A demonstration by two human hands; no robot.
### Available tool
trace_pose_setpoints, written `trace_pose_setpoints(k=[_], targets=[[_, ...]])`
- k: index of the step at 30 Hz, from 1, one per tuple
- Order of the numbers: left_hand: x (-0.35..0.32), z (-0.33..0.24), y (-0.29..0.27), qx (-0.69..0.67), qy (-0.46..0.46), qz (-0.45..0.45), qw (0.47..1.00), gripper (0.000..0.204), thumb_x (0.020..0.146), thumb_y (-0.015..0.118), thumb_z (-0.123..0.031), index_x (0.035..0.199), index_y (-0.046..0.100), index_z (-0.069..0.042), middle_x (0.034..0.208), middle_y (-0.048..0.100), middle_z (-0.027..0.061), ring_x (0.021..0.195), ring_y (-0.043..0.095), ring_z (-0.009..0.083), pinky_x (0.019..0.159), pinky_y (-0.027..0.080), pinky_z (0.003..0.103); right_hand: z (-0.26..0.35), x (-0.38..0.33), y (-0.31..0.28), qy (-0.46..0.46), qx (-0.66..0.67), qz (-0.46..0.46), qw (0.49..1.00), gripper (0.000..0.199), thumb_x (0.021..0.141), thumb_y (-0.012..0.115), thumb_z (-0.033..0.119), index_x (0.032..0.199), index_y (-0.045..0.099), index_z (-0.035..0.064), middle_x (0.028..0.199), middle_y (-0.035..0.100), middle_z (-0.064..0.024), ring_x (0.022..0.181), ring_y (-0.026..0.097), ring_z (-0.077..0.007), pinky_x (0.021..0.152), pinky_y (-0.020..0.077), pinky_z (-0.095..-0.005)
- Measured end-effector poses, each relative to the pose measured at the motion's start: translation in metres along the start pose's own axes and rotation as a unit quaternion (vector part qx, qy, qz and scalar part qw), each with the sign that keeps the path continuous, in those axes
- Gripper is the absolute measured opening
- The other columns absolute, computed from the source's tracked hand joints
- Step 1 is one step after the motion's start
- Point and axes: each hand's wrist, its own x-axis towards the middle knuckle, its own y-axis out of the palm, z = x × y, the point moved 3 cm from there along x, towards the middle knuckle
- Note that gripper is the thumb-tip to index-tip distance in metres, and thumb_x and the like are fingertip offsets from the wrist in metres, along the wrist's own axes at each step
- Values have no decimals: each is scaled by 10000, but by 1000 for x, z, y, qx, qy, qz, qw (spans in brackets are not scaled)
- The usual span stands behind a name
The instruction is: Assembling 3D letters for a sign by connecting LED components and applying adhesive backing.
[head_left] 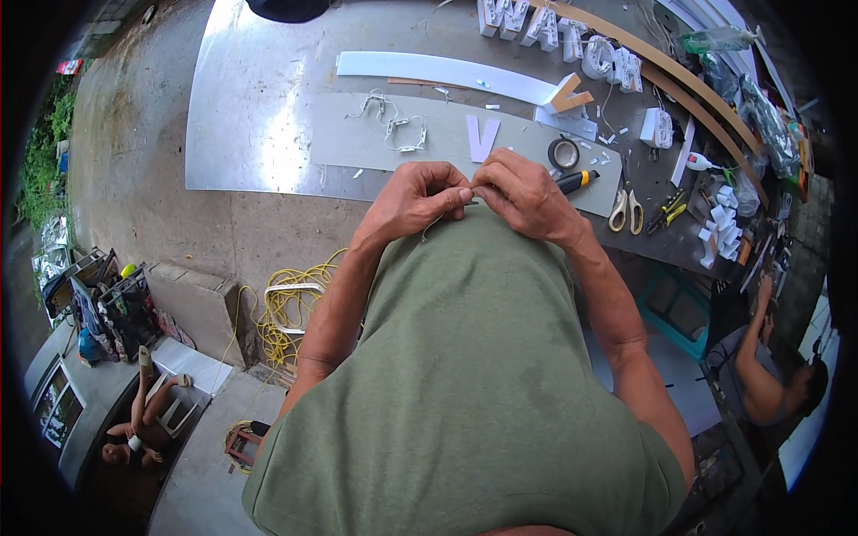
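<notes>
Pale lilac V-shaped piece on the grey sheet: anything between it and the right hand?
Nothing visible between the pale lilac V-shaped piece and the right hand; its tip ends just beyond the hand. The black tape roll and black-and-yellow cutter lie off to the right.

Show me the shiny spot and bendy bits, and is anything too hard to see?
In the head view, bright glare streaks the metal sheet; in the head view, the rim goes black and the long white strip looks bowed, probably from the wide lens; in the head view, whatever the left grip and right grip pinch is too small to make out.
</notes>
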Motion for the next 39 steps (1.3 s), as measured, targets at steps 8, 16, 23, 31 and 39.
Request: trace_pose_setpoints(k=[8, 16, 23, 31, 39], targets=[[-2, 39, -90, 6, 136, -358, 924, 240, 961, 684, -94, 1180, 687, 6, 1002, 740, 88, 872, 681, 135, 758, 545, 259, -12, -26, -19, 56, -36, -68, 995, 128, 845, 691, 0, 917, 588, 18, 864, 582, -106, 761, 603, -282, 662, 487, -385], [1, 59, -139, 67, 47, -484, 871, 255, 879, 775, -158, 1067, 725, 8, 876, 735, 67, 687, 661, 107, 566, 511, 240, -19, -44, -28, 80, -98, -58, 990, 117, 850, 666, -44, 944, 609, -4, 873, 602, -110, 773, 620, -273, 671, 494, -370], [42, 71, -101, -153, 33, -465, 871, 340, 810, 838, -133, 1031, 676, 69, 770, 704, 115, 476, 567, 99, 391, 443, 238, -25, -43, -23, 98, -92, -69, 988, 121, 853, 667, -51, 952, 613, -8, 866, 604, -108, 758, 621, -265, 660, 494, -367], [83, 78, -113, -156, 63, -559, 812, 362, 790, 842, -69, 1041, 629, 80, 688, 637, 79, 422, 489, 84, 350, 367, 235, -25, -43, -20, 108, -85, -65, 988, 135, 841, 672, -29, 933, 587, 23, 857, 571, -98, 762, 611, -264, 671, 492, -375], [78, 68, -113, -130, 209, -526, 814, 211, 841, 832, -95, 990, 755, 32, 790, 708, 48, 662, 598, 80, 582, 469, 212, -20, -37, -21, 109, -66, -72, 989, 131, 851, 681, -20, 943, 597, 20, 873, 583, -102, 776, 615, -272, 682, 493, -376]])
